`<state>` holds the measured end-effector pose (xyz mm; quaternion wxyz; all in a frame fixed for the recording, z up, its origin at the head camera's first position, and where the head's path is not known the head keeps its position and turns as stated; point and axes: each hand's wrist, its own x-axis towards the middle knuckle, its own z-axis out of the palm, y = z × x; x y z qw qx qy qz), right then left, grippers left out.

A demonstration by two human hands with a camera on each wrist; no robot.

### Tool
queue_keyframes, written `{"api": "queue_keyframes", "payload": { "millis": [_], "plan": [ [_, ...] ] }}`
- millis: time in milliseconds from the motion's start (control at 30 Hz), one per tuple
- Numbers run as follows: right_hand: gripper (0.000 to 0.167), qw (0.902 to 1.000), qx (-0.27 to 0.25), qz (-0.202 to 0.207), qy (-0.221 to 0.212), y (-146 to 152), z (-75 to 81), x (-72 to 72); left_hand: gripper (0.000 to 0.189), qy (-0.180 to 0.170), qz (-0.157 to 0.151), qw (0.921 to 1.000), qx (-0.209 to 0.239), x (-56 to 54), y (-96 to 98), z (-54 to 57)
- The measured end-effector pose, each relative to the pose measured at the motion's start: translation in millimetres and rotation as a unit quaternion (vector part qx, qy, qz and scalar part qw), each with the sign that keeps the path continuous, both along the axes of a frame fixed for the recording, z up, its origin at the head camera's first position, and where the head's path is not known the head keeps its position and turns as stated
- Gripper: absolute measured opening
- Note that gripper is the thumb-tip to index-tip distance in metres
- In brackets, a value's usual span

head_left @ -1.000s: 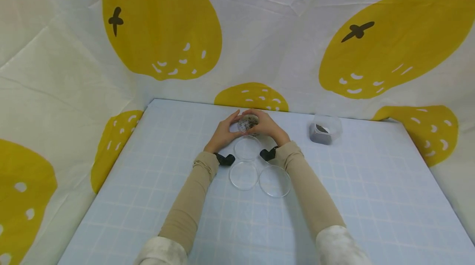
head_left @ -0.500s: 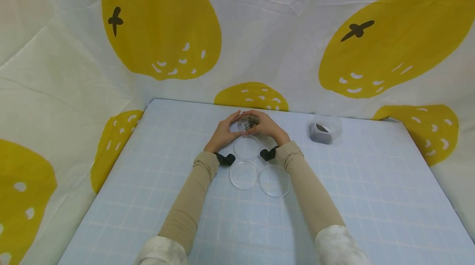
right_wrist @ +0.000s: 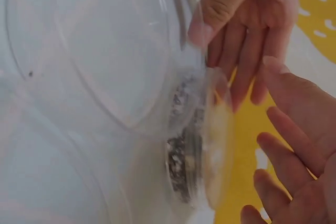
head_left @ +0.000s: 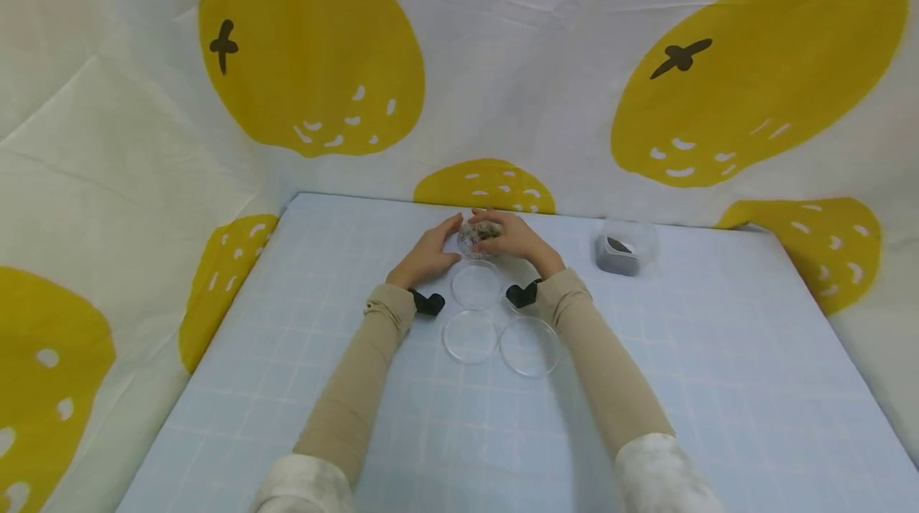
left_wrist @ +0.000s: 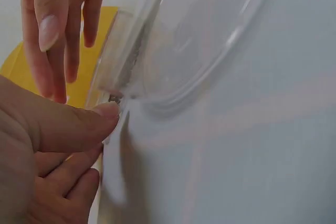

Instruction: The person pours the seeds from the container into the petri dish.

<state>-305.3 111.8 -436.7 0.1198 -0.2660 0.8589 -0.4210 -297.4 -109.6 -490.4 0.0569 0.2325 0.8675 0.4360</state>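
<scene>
A round petri dish (head_left: 469,242) with dark and white grainy contents stands at the back of the table; its speckled side (right_wrist: 179,163) shows in the right wrist view. My left hand (head_left: 425,255) curves around its left side, fingers loose and thumb at the near rim. In the left wrist view that thumb (left_wrist: 79,127) overlaps the rim. My right hand (head_left: 520,240) hovers at the dish's right, fingers spread and apart from it in its wrist view. Three clear round dishes lie in front: one nearest (head_left: 477,285), one front left (head_left: 470,337), one front right (head_left: 530,347).
A small clear box (head_left: 617,258) with grey contents stands at the back right, with a clear lid-like piece (head_left: 644,242) behind it. The white cloth (head_left: 517,82) with yellow fruit prints hangs behind the table (head_left: 718,353). Black wrist mounts (head_left: 429,304) sit on both wrists.
Both hands held the speckled dish between them before. Now their fingers have loosened and drawn slightly apart, and the right hand has shifted off its rim. The dish stays in place.
</scene>
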Motion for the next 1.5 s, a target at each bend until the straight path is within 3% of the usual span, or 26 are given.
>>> {"api": "queue_keyframes", "payload": {
  "millis": [133, 300, 467, 667, 1000, 1133, 1200, 1267, 1400, 1500],
  "plan": [
    [0.046, 0.9999, 0.008, -0.015, 0.003, 12, 12.5, 4.8, 0.074, -0.002, -0.003, 1.0000, -0.001, 5.6, -5.3, 4.9],
    [0.046, 0.9989, 0.019, -0.028, 0.032, 39, 29.4, 8.9, 0.069, 0.015, 0.000, 0.9996, 0.023, 20.5, -9.4, 6.5],
    [0.046, 0.9969, 0.015, -0.044, 0.063, 68, 45.4, 12.2, 0.064, 0.028, -0.001, 0.9983, 0.051, 37.8, -13.1, 1.4],
    [0.042, 0.9920, 0.008, -0.101, 0.074, 102, 61.9, 21.1, 0.063, 0.036, -0.005, 0.9959, 0.083, 55.8, -12.2, -6.5],
    [0.046, 0.9788, 0.001, -0.178, 0.102, 151, 67.9, 32.7, 0.050, 0.055, 0.003, 0.9932, 0.102, 70.4, -9.4, -19.1],
    [0.050, 0.9692, -0.060, -0.209, 0.115, 172, 58.4, 38.4, 0.047, 0.056, 0.003, 0.9943, 0.090, 73.1, -7.9, -21.4],
    [0.049, 0.9594, -0.124, -0.224, 0.117, 182, 49.7, 42.0, 0.047, 0.054, 0.004, 0.9954, 0.079, 74.6, -7.3, -21.8],
    [0.051, 0.9425, -0.199, -0.245, 0.111, 191, 39.7, 47.0, 0.049, 0.052, 0.004, 0.9966, 0.064, 75.8, -7.0, -22.8],
    [0.057, 0.8951, -0.315, -0.306, 0.075, 202, 19.1, 58.2, 0.061, 0.046, 0.008, 0.9977, 0.048, 77.9, -6.2, -23.7],
    [0.065, 0.8589, -0.374, -0.349, 0.030, 204, 6.1, 64.7, 0.068, 0.044, 0.007, 0.9977, 0.052, 78.9, -6.6, -26.3]
  ]
}}
